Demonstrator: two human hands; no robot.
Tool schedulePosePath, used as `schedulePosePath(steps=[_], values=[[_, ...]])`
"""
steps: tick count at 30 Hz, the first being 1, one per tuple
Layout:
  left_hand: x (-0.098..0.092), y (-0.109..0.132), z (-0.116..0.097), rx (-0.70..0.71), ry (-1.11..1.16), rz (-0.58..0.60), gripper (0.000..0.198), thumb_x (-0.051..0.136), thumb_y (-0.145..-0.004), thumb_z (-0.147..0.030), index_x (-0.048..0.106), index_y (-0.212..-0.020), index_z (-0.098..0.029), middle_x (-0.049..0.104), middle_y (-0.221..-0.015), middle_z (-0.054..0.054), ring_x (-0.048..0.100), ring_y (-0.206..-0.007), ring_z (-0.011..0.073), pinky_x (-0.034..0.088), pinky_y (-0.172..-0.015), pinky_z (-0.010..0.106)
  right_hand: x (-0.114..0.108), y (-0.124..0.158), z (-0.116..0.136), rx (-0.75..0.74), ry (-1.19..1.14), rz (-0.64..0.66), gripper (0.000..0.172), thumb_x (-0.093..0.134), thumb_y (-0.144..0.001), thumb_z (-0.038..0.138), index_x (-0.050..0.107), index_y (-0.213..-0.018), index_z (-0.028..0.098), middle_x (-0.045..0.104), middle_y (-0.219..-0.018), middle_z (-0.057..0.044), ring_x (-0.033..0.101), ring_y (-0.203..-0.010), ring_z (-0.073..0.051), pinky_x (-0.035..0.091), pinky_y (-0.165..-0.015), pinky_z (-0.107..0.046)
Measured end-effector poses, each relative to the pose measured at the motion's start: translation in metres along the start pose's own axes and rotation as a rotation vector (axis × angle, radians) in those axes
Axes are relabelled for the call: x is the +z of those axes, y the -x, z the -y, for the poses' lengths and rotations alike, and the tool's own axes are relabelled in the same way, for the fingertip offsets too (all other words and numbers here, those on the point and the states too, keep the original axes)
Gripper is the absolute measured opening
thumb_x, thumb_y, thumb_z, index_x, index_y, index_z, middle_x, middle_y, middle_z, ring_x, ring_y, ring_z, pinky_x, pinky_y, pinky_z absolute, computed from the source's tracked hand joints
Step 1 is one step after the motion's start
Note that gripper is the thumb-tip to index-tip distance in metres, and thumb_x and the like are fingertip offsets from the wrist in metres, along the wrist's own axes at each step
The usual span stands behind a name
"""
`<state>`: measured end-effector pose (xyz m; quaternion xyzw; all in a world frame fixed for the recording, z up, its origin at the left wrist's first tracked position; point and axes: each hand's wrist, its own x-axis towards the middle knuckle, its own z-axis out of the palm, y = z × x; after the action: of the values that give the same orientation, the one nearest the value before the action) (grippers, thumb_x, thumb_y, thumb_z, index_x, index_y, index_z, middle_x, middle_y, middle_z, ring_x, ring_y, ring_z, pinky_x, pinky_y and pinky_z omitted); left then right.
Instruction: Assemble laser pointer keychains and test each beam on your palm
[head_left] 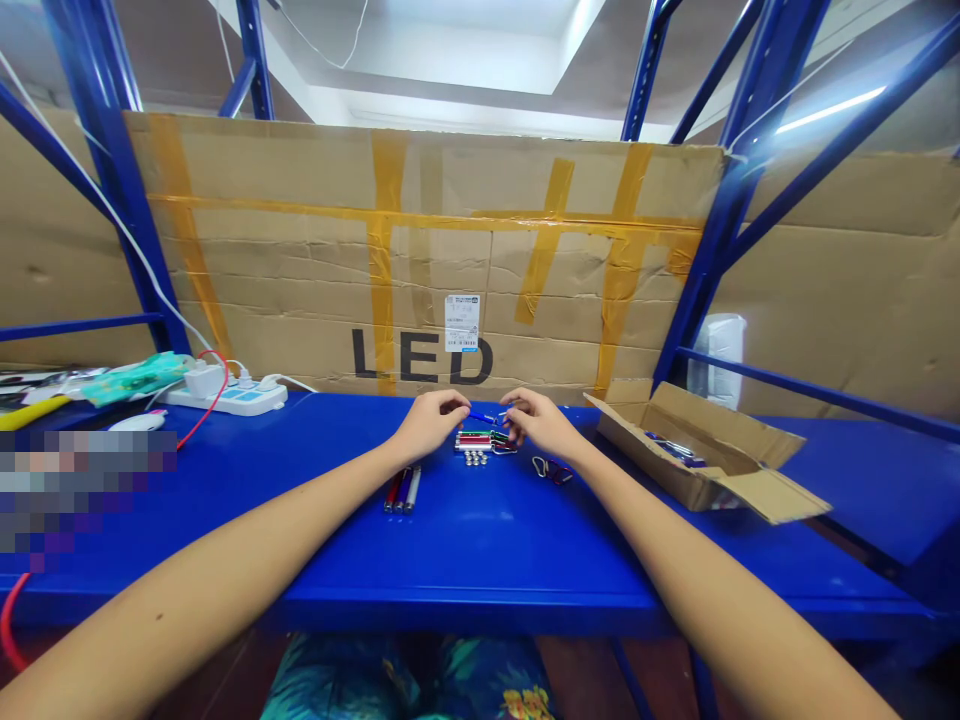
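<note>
My left hand is closed in a pinch on one end of a slim blue metal tube, held just above the table. Opposite it, my right hand pinches around the tube's other end, where a small silvery part shows; its exact shape is hidden by the fingers. Just below lie red, green and silver tubes side by side, with carabiner clips at their right ends. Several small silver button cells sit in front of them. Three more tubes, red, purple and silver, lie near my left wrist. Loose carabiner clips rest beside my right wrist.
An open cardboard box with more tubes inside stands at the right. A white power strip with plugs and cables lies at the left, near a teal plastic bag. A large taped carton backs the blue table.
</note>
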<state>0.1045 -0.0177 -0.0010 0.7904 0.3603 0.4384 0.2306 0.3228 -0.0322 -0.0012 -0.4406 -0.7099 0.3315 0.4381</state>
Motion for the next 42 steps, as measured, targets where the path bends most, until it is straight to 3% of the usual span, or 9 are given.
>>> schedulePosePath(steps=[7, 17, 28, 42], values=[[-0.001, -0.011, 0.011, -0.034, -0.023, -0.046, 0.019, 0.06, -0.08, -0.033, 0.068, -0.079, -0.016, 0.069, -0.07, 0.005, 0.065, -0.069, 0.0192, 0.047, -0.068, 0.031, -0.004, -0.008, -0.01, 0.01, 0.109, -0.008, 0.012, 0.057, -0.078, 0.01, 0.061, -0.09, 0.013, 0.064, -0.068, -0.001, 0.061, -0.059, -0.013, 0.052, -0.062, -0.026], [0.009, -0.025, 0.029, -0.068, -0.135, 0.021, 0.013, 0.065, -0.075, -0.03, 0.071, -0.073, -0.018, 0.073, -0.08, 0.006, 0.066, -0.081, 0.0216, 0.048, -0.076, 0.033, -0.01, -0.018, -0.024, -0.126, 0.512, -0.054, 0.015, 0.057, -0.081, 0.015, 0.071, -0.085, 0.017, 0.073, -0.088, -0.006, 0.065, -0.086, -0.018, 0.046, -0.08, -0.029], [0.01, -0.027, 0.039, -0.095, -0.207, 0.146, 0.014, 0.066, -0.072, -0.031, 0.073, -0.071, -0.02, 0.074, -0.08, 0.005, 0.066, -0.08, 0.0227, 0.048, -0.077, 0.033, -0.005, -0.019, -0.029, -0.054, 0.586, 0.002, 0.014, 0.058, -0.08, 0.012, 0.071, -0.081, 0.016, 0.072, -0.086, -0.006, 0.063, -0.08, -0.017, 0.045, -0.074, -0.027], [0.008, -0.028, 0.044, -0.13, -0.201, 0.191, 0.016, 0.067, -0.069, -0.033, 0.075, -0.068, -0.02, 0.074, -0.075, 0.005, 0.065, -0.075, 0.0223, 0.046, -0.071, 0.031, 0.001, -0.018, -0.031, -0.028, 0.563, 0.07, 0.011, 0.06, -0.075, 0.012, 0.07, -0.079, 0.016, 0.071, -0.079, -0.005, 0.062, -0.071, -0.015, 0.044, -0.066, -0.025]])
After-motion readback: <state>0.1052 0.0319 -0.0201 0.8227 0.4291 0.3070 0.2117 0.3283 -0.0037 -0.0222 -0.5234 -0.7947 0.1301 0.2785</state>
